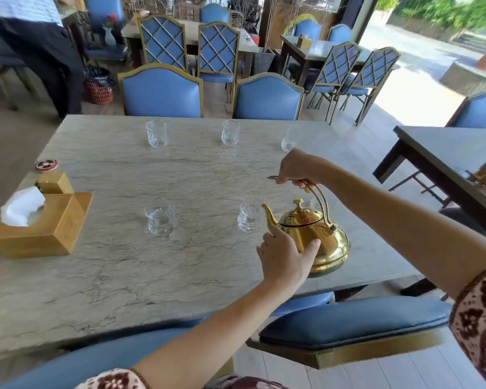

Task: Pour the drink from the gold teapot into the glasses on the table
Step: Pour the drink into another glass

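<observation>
At the left edge of a pale marble bench [124, 276] sits a wooden tissue box [40, 223] near a small red disc [46, 165]. Three clear glass tumblers [230, 132] line the far side; a near-left tumbler [160, 216] stands mid-bench. The left hand [284, 256] lays loosely spread fingers on a shiny gold teapot [320, 240], covering its near side. The spout tip is just beside the near-right tumbler [249, 215]. The right hand [295, 169] curls its fingers round the arched handle.

That teapot [320, 240] gleamed gold! The table [124, 262] ran pale grey with dark veining, the glasses [160, 217] clear, cut-patterned. The chairs [163, 94] were blue, gold-framed. The tissue box [54, 226] was honey-tan, tissue [23, 206] white, sleeve [480, 318] cream with maroon flowers.
</observation>
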